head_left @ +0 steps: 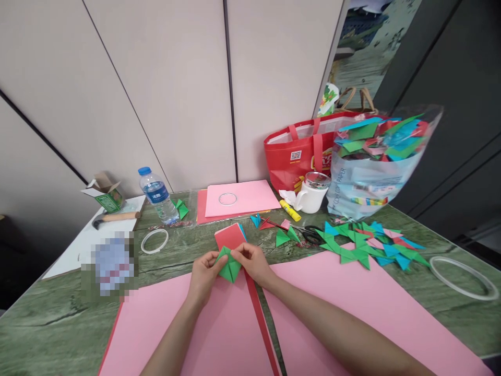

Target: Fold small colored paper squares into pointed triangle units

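Both forearms reach forward from the lower edge of the view and converge over the middle of the green marbled table [58, 324]. The left hand [204, 274] and the right hand [252, 262] meet on a small folded green paper piece [230, 267], each pinching an upper edge of it between thumb and fingertips, the remaining fingers curled in close. The piece is held just above the gap between two large pink paper sheets [376, 303], where a red strip [261, 326] runs toward the viewer. Just beyond the hands lies a small stack of red and blue paper squares [230, 235]. To the right, a heap of folded green, blue and pink pieces [366, 244] lies near scissors [309, 233], a yellow glue stick [290, 210] and a white mug [312, 194]. A water bottle [157, 194] stands at the far left.
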